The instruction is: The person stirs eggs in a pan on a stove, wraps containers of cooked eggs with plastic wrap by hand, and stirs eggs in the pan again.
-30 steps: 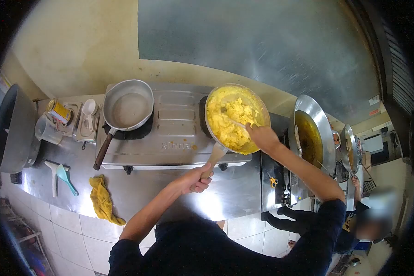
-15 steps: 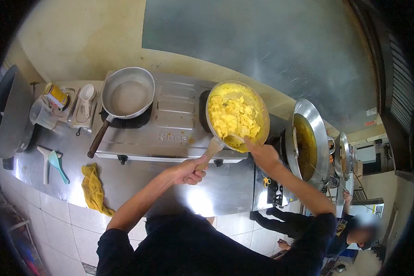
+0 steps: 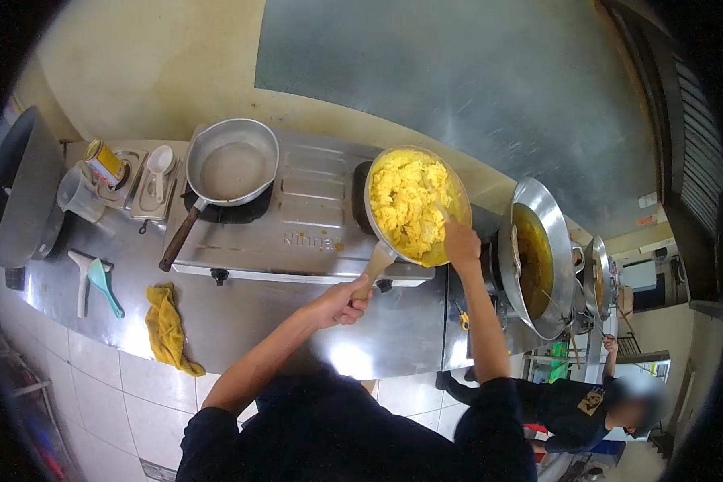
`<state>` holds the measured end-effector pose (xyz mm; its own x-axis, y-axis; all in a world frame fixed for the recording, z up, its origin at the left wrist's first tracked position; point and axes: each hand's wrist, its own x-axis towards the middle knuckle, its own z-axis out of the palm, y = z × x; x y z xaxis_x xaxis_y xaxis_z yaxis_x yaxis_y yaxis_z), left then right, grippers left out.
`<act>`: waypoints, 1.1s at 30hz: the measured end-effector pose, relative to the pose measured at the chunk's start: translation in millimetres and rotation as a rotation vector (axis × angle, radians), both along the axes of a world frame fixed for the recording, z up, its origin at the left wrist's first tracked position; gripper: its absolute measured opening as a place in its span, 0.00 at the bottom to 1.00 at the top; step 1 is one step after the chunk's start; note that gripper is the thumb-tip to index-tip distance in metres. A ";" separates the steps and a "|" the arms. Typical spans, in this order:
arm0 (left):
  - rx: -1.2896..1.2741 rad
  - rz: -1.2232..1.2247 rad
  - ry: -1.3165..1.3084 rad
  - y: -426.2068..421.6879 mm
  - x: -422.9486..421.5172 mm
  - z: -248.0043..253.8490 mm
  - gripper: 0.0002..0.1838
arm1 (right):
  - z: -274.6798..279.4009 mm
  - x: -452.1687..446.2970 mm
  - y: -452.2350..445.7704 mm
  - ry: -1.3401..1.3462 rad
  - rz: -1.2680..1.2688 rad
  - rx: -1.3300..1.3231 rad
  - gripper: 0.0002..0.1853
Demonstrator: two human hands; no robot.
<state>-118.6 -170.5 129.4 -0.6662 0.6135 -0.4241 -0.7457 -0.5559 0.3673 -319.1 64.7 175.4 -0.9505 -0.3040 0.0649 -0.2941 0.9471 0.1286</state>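
A frying pan [image 3: 459, 188] with a pale wooden handle is at the stove's right burner. Soft yellow scrambled eggs [image 3: 406, 197] fill much of it. My left hand [image 3: 339, 305] is closed around the end of the handle. Over the pan's right rim, my right hand [image 3: 463, 244] is closed on a light-coloured stirring utensil [image 3: 443, 213]. The utensil's lower end is buried in the eggs, so its exact kind cannot be made out.
A saucepan [image 3: 231, 165] sits on the left burner of the steel stove [image 3: 313, 193]. A large wok [image 3: 530, 197] with oily liquid stands close on the right. Left are a yellow cloth [image 3: 165, 329], a turquoise spatula [image 3: 103, 283] and a measuring jug [image 3: 79, 197]. A co-worker [image 3: 570, 410] stands at right.
My right hand has moved slightly right and up along the pan, with the forearm swung more upright. The eggs have shifted and heaped up. My left hand keeps its hold on the handle.
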 end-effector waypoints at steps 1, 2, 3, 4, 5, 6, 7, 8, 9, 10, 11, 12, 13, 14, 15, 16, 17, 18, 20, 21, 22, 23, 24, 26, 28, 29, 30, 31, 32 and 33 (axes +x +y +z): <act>0.000 -0.007 -0.001 0.1 -0.4 -0.3 0.22 | -7.3 2.6 1.7 -0.009 0.041 0.206 0.14; 0.009 -0.002 -0.001 -0.1 -1.9 1.0 0.23 | 5.2 18.3 -5.1 -0.035 0.100 0.339 0.16; 0.018 0.001 -0.007 1.1 -1.1 1.4 0.23 | 35.7 29.4 -11.0 -0.040 0.095 0.341 0.16; 0.020 -0.003 -0.011 2.7 0.1 1.1 0.23 | 74.3 41.8 -20.2 -0.158 0.147 0.413 0.16; 0.024 -0.010 -0.011 2.3 -0.5 0.9 0.22 | 105.3 50.9 -29.1 -0.272 0.199 0.479 0.16; 0.027 -0.017 -0.010 0.9 -1.3 0.8 0.22 | 120.4 63.0 -35.2 -0.261 0.242 0.486 0.16; 0.027 -0.016 -0.009 0.3 -2.0 0.5 0.22 | 107.7 71.9 -36.5 -0.259 0.243 0.486 0.16; 0.033 -0.018 -0.003 1.1 -2.4 0.3 0.22 | 83.3 80.5 -36.7 -0.205 0.224 0.477 0.17; 0.040 -0.026 0.000 3.1 -1.0 -0.1 0.22 | 56.9 84.3 -35.4 -0.157 0.201 0.466 0.17; 0.039 -0.034 -0.003 4.8 -0.4 -0.4 0.22 | 27.2 79.1 -32.3 -0.081 0.234 0.490 0.18; 0.024 -0.017 -0.016 6.0 -0.7 -0.9 0.22 | 31.2 69.8 -29.0 -0.085 0.224 0.485 0.18; 0.010 0.001 -0.028 7.1 -0.2 -1.5 0.22 | 40.2 48.7 -24.3 -0.031 0.303 0.421 0.14; 0.008 -0.008 -0.030 7.9 2.1 -2.6 0.22 | 48.6 30.1 -22.4 0.024 0.381 0.358 0.11; 0.017 -0.006 -0.019 7.5 2.4 -3.5 0.22 | 73.3 20.5 -31.3 -0.085 0.311 0.403 0.11; 0.027 0.004 -0.004 6.2 0.1 -3.4 0.22 | 91.6 29.3 -37.4 -0.078 0.315 0.403 0.11; 0.029 0.011 -0.002 6.0 -0.8 -3.2 0.22 | 104.7 46.5 -42.3 -0.190 0.348 0.438 0.11; 0.050 0.002 -0.017 6.0 0.0 -3.3 0.22 | 108.4 65.3 -45.3 -0.307 0.379 0.471 0.10; 0.067 -0.012 -0.031 4.3 -0.1 -3.4 0.22 | 101.8 86.7 -52.4 -0.305 0.258 0.498 0.13; 0.050 -0.020 -0.040 2.5 0.2 -3.4 0.22 | 67.1 91.7 -54.1 -0.262 0.199 0.483 0.15; 0.041 -0.025 -0.045 4.0 1.0 -3.4 0.22 | 43.7 88.5 -47.4 -0.217 0.142 0.476 0.17; 0.043 -0.033 -0.048 4.9 0.6 -2.7 0.22 | 20.7 73.6 -28.4 0.053 0.289 0.540 0.19; 0.033 -0.022 -0.037 4.5 0.1 -1.0 0.23 | 19.4 47.4 -19.0 -0.013 0.247 0.516 0.19; 0.021 -0.010 -0.026 3.6 1.1 -0.3 0.23 | 25.0 15.9 -14.0 -0.077 0.206 0.489 0.19; 0.031 -0.013 -0.027 1.1 0.4 -2.2 0.23 | 82.0 -16.8 1.1 -0.089 0.406 0.601 0.15; 0.057 -0.002 -0.035 -1.1 0.5 -4.3 0.23 | 136.2 -9.3 7.8 -0.101 0.534 0.403 0.14; 0.068 -0.014 -0.034 -4.8 -0.3 -5.6 0.23 | 154.9 -1.8 4.1 -0.103 0.541 0.407 0.14; 0.077 -0.028 -0.032 -8.2 -1.0 -6.6 0.24 | 170.5 7.9 2.5 -0.208 0.588 0.504 0.14; 0.079 -0.025 -0.030 -11.0 -2.2 -6.7 0.24 | 176.9 16.0 4.0 -0.310 0.631 0.600 0.15; 0.108 -0.049 -0.033 -13.6 -3.4 -6.1 0.23 | 167.8 23.1 8.2 -0.308 0.634 0.604 0.15; 0.137 -0.073 -0.036 -14.8 -4.6 -4.8 0.23 | 148.9 31.3 12.1 -0.379 0.591 0.641 0.17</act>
